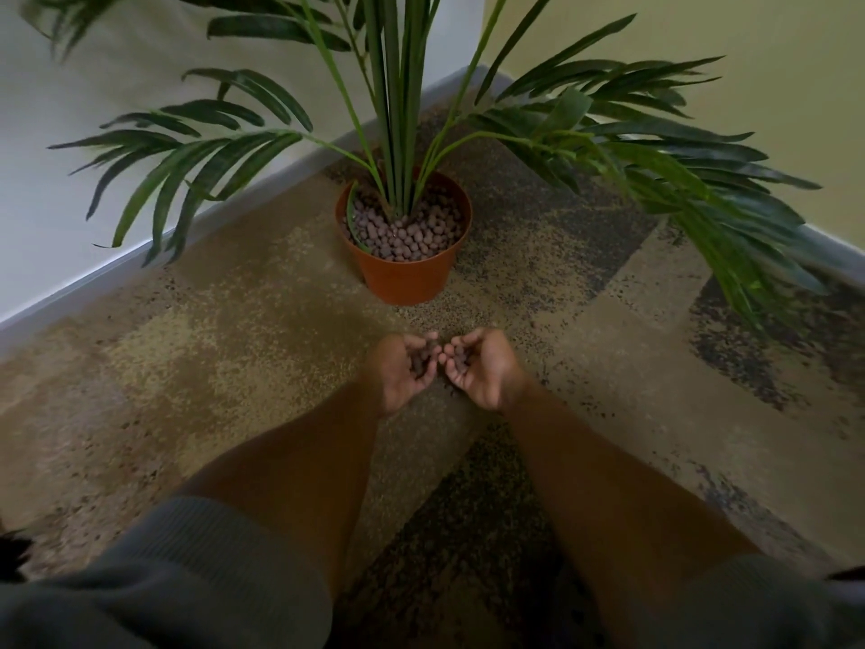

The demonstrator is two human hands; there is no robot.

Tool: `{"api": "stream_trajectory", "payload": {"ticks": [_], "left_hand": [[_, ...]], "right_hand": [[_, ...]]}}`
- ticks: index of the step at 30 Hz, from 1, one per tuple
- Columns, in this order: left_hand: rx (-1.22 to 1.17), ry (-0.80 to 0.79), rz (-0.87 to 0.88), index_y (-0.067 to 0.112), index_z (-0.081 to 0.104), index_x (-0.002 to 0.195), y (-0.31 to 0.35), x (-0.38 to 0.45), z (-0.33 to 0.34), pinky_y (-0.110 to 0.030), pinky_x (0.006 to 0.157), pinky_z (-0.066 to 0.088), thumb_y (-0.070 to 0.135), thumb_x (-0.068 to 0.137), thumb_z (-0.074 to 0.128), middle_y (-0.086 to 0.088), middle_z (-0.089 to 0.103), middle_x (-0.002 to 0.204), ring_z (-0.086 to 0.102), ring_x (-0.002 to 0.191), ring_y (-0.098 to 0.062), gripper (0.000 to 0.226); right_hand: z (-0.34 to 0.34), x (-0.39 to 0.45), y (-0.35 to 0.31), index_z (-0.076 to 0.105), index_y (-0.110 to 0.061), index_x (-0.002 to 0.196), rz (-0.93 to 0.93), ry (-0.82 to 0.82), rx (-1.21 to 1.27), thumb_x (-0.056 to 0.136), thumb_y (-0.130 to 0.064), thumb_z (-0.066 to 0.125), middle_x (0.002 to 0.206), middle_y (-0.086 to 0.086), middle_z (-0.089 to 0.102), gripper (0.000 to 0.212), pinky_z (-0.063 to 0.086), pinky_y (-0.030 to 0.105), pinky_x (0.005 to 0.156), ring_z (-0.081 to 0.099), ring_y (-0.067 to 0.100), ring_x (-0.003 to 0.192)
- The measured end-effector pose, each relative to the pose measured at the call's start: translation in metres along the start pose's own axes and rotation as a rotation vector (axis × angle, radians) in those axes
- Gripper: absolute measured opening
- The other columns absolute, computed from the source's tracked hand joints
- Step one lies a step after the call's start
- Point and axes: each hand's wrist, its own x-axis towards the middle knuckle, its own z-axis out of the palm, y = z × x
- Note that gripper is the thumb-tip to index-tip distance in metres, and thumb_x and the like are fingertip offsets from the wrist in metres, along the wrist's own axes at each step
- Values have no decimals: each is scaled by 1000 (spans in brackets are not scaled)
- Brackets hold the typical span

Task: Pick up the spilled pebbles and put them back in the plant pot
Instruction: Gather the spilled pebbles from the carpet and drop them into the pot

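Note:
An orange plant pot (pixel 407 283) stands on the carpet in the room's corner, filled with brownish pebbles (pixel 412 231) around a palm's stems. My left hand (pixel 403 374) and my right hand (pixel 482 370) are cupped side by side, palms up, a short way in front of the pot. Each hand holds a small heap of pebbles (pixel 428 351). The hands nearly touch at the fingertips and hover just above the floor.
Long green palm fronds (pixel 655 171) spread wide over the carpet to the left and right of the pot. White skirting and walls (pixel 140 255) close the corner behind it. The mottled brown carpet (pixel 234 367) stretches around my arms.

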Motion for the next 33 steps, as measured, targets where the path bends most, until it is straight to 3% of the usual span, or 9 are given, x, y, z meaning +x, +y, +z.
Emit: {"api": "stream_trajectory", "payload": {"ticks": [6,11,16,21,25,27,29,31,33], "left_hand": [[-32,54,18,13,61,85,3,-9,-2,-19,57,41,25,92,43,-2,56,72,50,63,-11,22],[-200,89,91,15,46,70,12,-7,-7,-10,34,28,22,101,35,2,42,66,35,49,-3,34],[-437,16,134,17,53,75,41,-16,9,-11,30,28,26,100,40,6,47,67,43,38,-1,29],[-568,-12,257,9,57,83,77,-30,38,-17,56,49,25,101,41,-5,56,83,56,71,-11,29],[-518,8,309,5,53,129,97,-34,53,-23,72,56,28,103,31,-11,60,112,59,89,-16,42],[-505,-13,357,4,46,136,107,-33,56,-29,97,49,28,103,26,-11,56,125,56,92,-17,45],[-514,-64,378,2,55,118,116,-32,59,-34,114,33,25,102,24,-12,56,93,45,68,-16,42],[-511,-122,355,0,54,118,121,-33,61,-38,118,26,26,103,21,-11,46,80,36,63,-17,45],[-499,-158,346,-4,39,139,122,-39,62,-38,118,24,27,105,18,-15,52,96,42,72,-20,51]], "right_hand": [[10,-3,4,51,-10,78,1,22,-6,94,-18,38,75,8,58,22,54,21,52,58,16,68],[22,-5,-3,54,-2,85,3,21,64,98,-16,38,91,17,62,25,57,32,74,64,29,91],[49,-22,-29,54,0,96,-62,-89,188,98,-15,35,105,22,62,24,51,39,99,62,31,104],[78,-36,-58,52,5,113,-163,-164,339,98,-18,36,127,26,54,32,52,41,99,61,38,112],[97,-47,-74,47,9,123,-214,-212,430,97,-18,33,131,27,51,40,45,44,107,54,37,121],[102,-47,-79,48,10,126,-231,-252,434,98,-17,28,129,28,54,44,41,46,110,53,39,123],[104,-43,-82,46,12,131,-236,-279,439,96,-17,27,132,30,53,49,40,49,111,52,41,124],[101,-37,-85,40,12,138,-223,-288,464,95,-16,28,136,32,50,52,38,52,111,51,42,126],[98,-34,-85,34,14,140,-207,-295,487,96,-15,27,140,34,45,53,35,52,113,47,44,130]]}}
